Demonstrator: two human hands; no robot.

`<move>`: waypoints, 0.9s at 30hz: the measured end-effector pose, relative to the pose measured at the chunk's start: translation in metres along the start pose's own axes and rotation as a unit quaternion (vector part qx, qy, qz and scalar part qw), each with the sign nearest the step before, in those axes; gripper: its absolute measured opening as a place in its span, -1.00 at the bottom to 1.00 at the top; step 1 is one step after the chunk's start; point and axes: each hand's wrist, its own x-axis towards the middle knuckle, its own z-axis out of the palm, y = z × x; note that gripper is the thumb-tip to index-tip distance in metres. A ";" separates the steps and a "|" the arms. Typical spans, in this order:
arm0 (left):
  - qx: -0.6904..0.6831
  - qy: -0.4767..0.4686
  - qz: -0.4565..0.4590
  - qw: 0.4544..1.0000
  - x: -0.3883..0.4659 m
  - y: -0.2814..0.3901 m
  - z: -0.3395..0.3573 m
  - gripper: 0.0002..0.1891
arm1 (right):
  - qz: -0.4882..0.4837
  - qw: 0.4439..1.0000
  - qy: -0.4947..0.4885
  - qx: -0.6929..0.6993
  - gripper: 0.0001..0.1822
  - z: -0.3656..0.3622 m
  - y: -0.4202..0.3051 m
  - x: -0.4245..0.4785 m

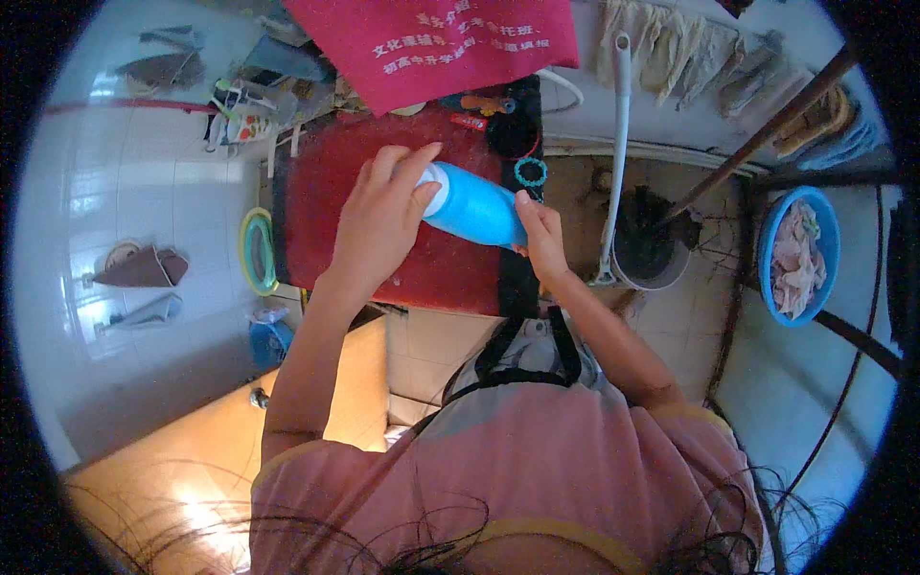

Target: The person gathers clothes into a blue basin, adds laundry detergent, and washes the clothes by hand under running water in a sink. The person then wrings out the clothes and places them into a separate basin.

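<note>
A blue bottle (478, 206) with a white cap (434, 188) lies tilted across the air between my hands, above a dark red tabletop (345, 215). The fingers and thumb of my left hand (384, 208) are around the white cap at its left end. My right hand (540, 236) grips the bottle's lower end. Just beyond that end, a turquoise coiled hair tie (530, 172) rests on the black edge of the table. A pink-red cloth or bag (460, 43) bearing writing covers the far side.
Right of the table, a mop (647, 223) stands in a white bucket (665, 269) beside a white pipe (619, 158). A blue basin (834, 251) holding cloths is at far right. A green basin (259, 251) stands left of the table. An orange-brown door (172, 445) is at lower left.
</note>
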 end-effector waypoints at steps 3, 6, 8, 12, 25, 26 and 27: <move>0.012 -0.039 0.095 0.995 0.010 0.000 0.004 -0.64 | -0.028 1.000 0.011 0.002 -0.52 -0.007 0.019 0.019; -0.009 -0.079 0.172 0.982 0.012 -0.004 0.009 -0.62 | -0.026 0.999 -0.006 -0.024 -0.54 -0.012 0.027 0.031; -0.010 -0.092 0.183 0.979 0.009 -0.010 0.010 -0.60 | -0.062 0.997 0.015 -0.039 -0.56 -0.012 0.028 0.032; -0.066 0.012 -0.011 0.998 0.019 0.018 0.007 -0.51 | -0.139 0.984 0.105 -0.027 -0.63 -0.025 0.031 0.030; 0.039 -0.179 0.065 0.981 0.049 0.014 -0.028 -0.51 | -0.006 0.823 0.499 0.272 -0.55 -0.398 0.026 -0.122; 0.061 -0.163 0.075 0.982 0.026 0.028 -0.018 -0.53 | 0.003 0.820 0.493 0.290 -0.54 -0.433 0.037 -0.157; 0.039 -0.121 0.019 0.992 0.016 0.037 -0.009 -0.55 | 0.013 0.819 0.483 0.309 -0.52 -0.465 0.038 -0.171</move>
